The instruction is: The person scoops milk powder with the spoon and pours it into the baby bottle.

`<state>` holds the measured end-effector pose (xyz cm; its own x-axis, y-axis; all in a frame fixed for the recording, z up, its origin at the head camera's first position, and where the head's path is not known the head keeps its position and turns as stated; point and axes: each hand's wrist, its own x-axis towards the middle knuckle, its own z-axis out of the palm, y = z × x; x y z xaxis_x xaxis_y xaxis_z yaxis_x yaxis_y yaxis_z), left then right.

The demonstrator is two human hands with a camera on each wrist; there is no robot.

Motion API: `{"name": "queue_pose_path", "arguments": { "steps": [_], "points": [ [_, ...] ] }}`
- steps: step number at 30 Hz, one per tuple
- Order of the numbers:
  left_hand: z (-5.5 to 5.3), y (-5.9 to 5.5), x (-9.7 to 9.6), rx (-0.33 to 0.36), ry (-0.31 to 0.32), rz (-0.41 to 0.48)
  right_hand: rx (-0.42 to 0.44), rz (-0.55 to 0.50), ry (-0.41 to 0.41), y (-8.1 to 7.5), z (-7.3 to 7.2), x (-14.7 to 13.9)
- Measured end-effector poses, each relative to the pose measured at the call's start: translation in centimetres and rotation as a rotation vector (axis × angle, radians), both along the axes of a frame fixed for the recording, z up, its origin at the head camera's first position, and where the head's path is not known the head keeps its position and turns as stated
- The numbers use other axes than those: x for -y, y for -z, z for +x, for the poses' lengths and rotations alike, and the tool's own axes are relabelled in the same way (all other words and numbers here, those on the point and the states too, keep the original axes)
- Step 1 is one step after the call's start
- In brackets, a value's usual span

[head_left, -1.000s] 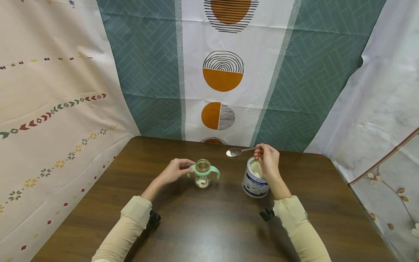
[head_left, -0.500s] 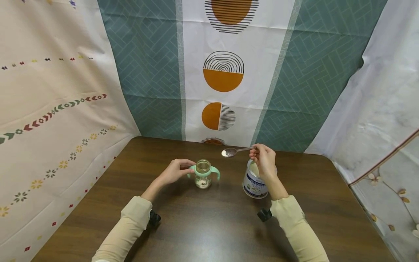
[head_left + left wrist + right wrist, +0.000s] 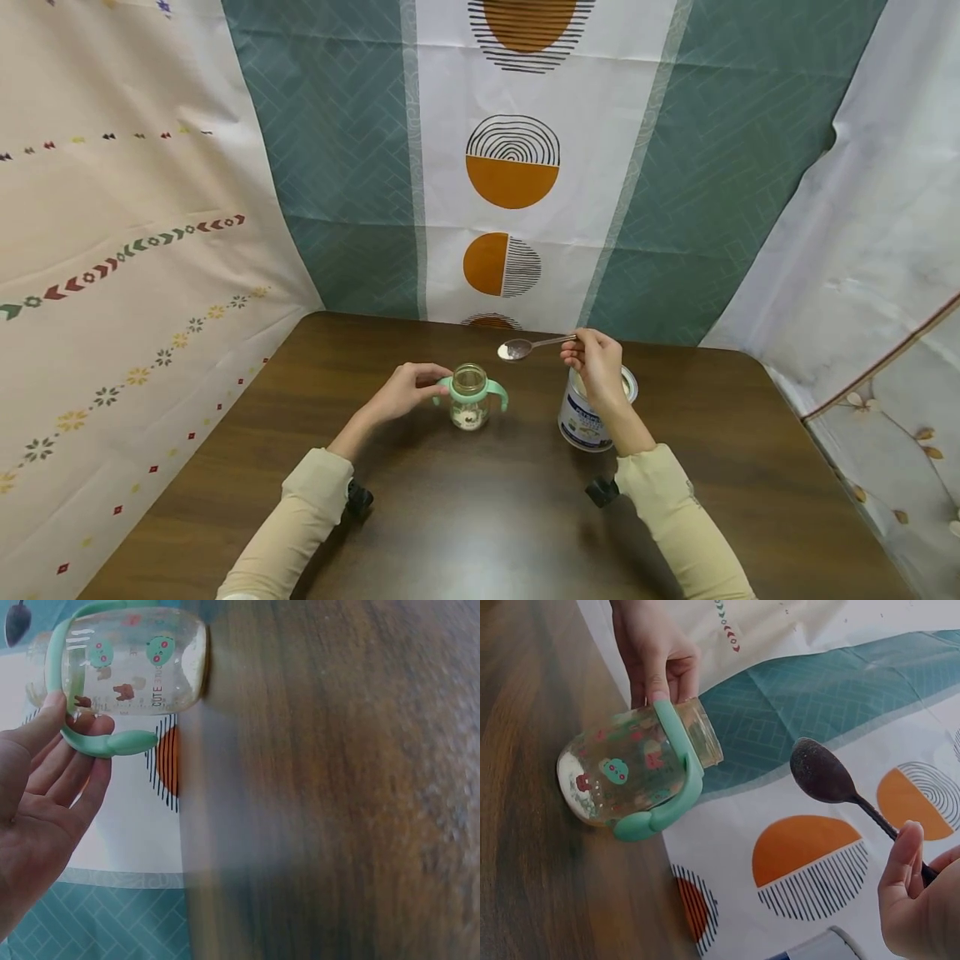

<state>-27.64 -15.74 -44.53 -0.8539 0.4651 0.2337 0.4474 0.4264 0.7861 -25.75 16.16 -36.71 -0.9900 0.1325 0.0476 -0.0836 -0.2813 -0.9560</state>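
A clear baby bottle (image 3: 468, 412) with a mint-green two-handled collar stands upright and uncapped on the table; white powder lies at its bottom in the right wrist view. My left hand (image 3: 401, 392) pinches the bottle's left handle (image 3: 112, 742) between thumb and fingers. With my right hand (image 3: 597, 367) I hold a spoon (image 3: 516, 349) by the end of its handle. White powder shows on the tip of its bowl, which is raised to the right of and behind the bottle's mouth. Under my right hand stands an open can (image 3: 583, 421) of pale powder, partly covered by the wrist.
The brown wooden table (image 3: 480, 517) reaches back to a patterned cloth (image 3: 510, 183) hanging behind it. Other cloths hang along the left and right sides. A dark wrist camera (image 3: 602, 492) sits under the right cuff, and another (image 3: 359, 500) under the left.
My right hand has moved left with the spoon, from above the can toward the bottle. More of the can's opening shows now. The left hand has stayed at the bottle.
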Motion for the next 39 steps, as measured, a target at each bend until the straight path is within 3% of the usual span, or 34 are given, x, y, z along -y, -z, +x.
{"name": "queue_pose_path", "arguments": {
  "steps": [4, 9, 12, 16, 19, 22, 25, 29, 33, 36, 39],
  "points": [
    [-0.4, -0.3, -0.2, -0.012, 0.015, 0.000, -0.011, 0.008, -0.008, 0.1, -0.1, 0.0],
    [-0.3, 0.3, -0.2, 0.018, -0.006, 0.011, 0.021, 0.041, -0.064, 0.2, -0.4, 0.6],
    [0.9, 0.7, 1.7, 0.040, -0.058, 0.020, 0.020, 0.074, -0.111, 0.4, -0.8, 3.1],
    [3.1, 1.2, 4.0, 0.020, -0.179, 0.062, -0.045, 0.149, -0.225, 0.2, -1.6, 6.8],
    [4.7, 1.3, 5.5, 0.013, -0.224, 0.057, -0.066, 0.194, -0.299, 0.8, -1.2, 9.0],
    [5.5, 0.9, 6.4, 0.016, -0.209, 0.015, -0.091, 0.213, -0.298, 1.7, -0.4, 10.2],
    [5.3, 0.5, 6.5, 0.026, -0.176, -0.004, -0.156, 0.241, -0.278, 2.3, 0.2, 10.4],
    [5.3, 0.4, 5.7, 0.042, -0.158, 0.011, -0.221, 0.332, -0.278, 1.9, 0.8, 10.1],
    [6.1, -1.1, 4.9, 0.043, -0.161, 0.012, -0.250, 0.407, -0.271, 1.1, 1.2, 10.4],
    [6.6, -2.1, 5.3, 0.056, -0.147, -0.002, -0.299, 0.460, -0.259, 1.2, 1.4, 11.3],
    [6.4, -1.7, 6.8, 0.060, -0.159, -0.012, -0.389, 0.529, -0.279, 1.6, 1.5, 12.6]
  ]
}}
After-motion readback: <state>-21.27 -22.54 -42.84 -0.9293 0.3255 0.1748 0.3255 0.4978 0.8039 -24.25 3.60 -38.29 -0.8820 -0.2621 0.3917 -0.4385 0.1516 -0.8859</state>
